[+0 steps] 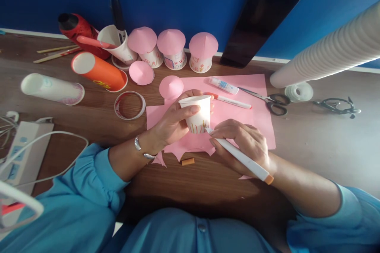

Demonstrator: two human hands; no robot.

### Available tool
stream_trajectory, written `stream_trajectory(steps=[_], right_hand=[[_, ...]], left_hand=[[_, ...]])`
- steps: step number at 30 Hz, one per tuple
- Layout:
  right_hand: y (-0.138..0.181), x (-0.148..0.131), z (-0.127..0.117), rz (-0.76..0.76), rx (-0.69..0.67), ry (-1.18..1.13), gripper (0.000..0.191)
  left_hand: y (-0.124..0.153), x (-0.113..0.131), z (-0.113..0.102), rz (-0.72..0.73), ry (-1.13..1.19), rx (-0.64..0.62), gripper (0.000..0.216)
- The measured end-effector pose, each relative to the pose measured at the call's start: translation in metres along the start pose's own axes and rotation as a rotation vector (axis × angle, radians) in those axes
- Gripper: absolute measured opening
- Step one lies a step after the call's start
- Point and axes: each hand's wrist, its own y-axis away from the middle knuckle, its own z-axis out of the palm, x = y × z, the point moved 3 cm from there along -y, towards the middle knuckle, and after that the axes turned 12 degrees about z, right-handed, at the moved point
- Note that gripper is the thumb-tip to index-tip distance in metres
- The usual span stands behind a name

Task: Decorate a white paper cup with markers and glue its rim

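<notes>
My left hand (175, 120) is closed around a white paper cup (196, 111), its thumb across the near side. Coloured strokes run along the lower edge of the cup. In my right hand (243, 142) is a white marker (242, 159) with an orange end, its tip against the lower part of the cup. An orange marker cap (188, 161) lies on the table just below. Pink paper (255, 126) with ragged cut edges lies under my hands. On it rest a white pen with a red end (234, 101), a glue stick (223, 85) and a pink paper cone (171, 87).
Several pink-roofed cups (200, 63) line the wall beside a pen-holding cup (115, 53). Scissors (277, 102) and clear tape (299, 92) lie right, near a tall cup stack (323, 51). Leftward are an orange can (99, 72), a tape roll (130, 116) and a power strip (26, 150).
</notes>
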Motion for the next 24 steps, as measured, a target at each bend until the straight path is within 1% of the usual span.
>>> stream_trajectory(steps=[9,15,20,24], right_hand=[[-0.001,-0.002,0.001,-0.022,-0.024,-0.021,0.015],[0.001,-0.004,0.001,-0.025,-0.060,-0.040,0.017],[0.001,-0.005,-0.007,0.036,-0.030,-0.119,0.020],[0.000,-0.002,-0.011,0.080,0.002,-0.161,0.022]], left_hand=[[0.000,0.000,0.002,0.022,0.000,-0.022,0.037],[0.001,-0.001,-0.003,0.000,-0.015,0.020,0.044],[0.001,0.000,-0.002,-0.014,0.012,0.022,0.050],[0.000,0.001,0.000,0.005,0.037,0.009,0.058]])
